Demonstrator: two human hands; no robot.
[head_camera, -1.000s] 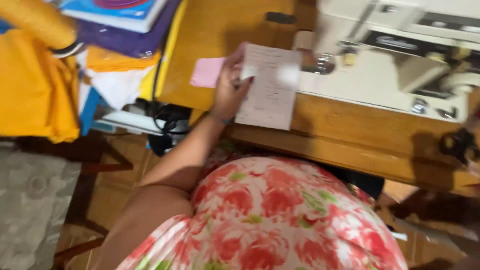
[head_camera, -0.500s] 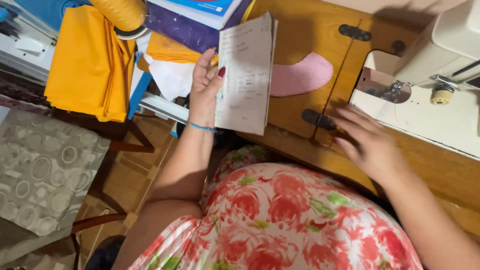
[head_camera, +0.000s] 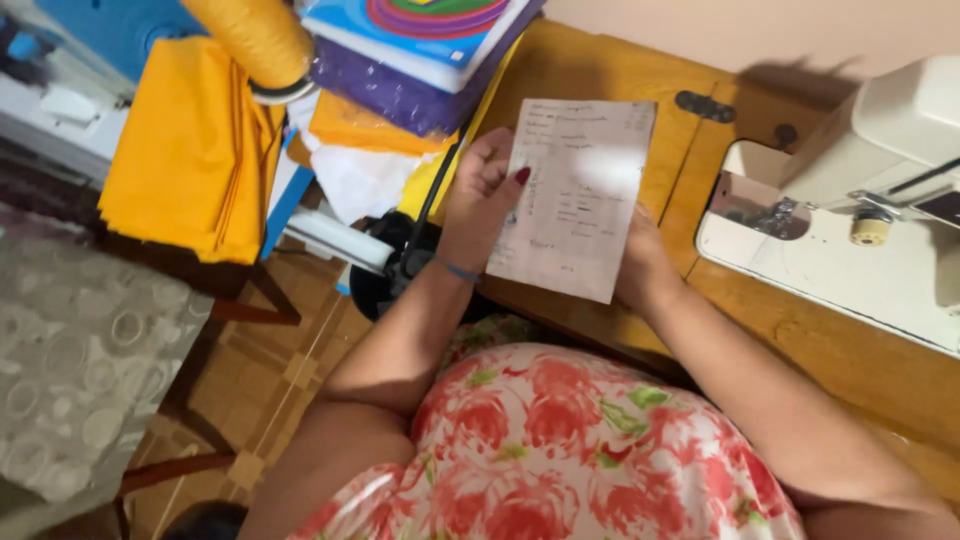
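Observation:
A pale sheet of paper (head_camera: 578, 195) with handwritten lines is held up over the left part of a wooden sewing table (head_camera: 820, 335). My left hand (head_camera: 480, 200) grips its left edge, thumb across the front. My right hand (head_camera: 640, 265) is mostly hidden behind the sheet's right edge and holds it from the back. A white sewing machine (head_camera: 865, 225) sits on the table to the right of the paper, its needle area near my right hand.
Folded orange-yellow fabric (head_camera: 190, 150) and an orange thread cone (head_camera: 262, 40) lie at the left. Stacked coloured books and purple cloth (head_camera: 420, 50) sit behind the paper. A patterned grey cushion (head_camera: 80, 370) is at the lower left, above a wooden floor.
My right hand has come in from the table and taken the right edge of the paper. The pink piece seen earlier on the table is hidden behind the sheet.

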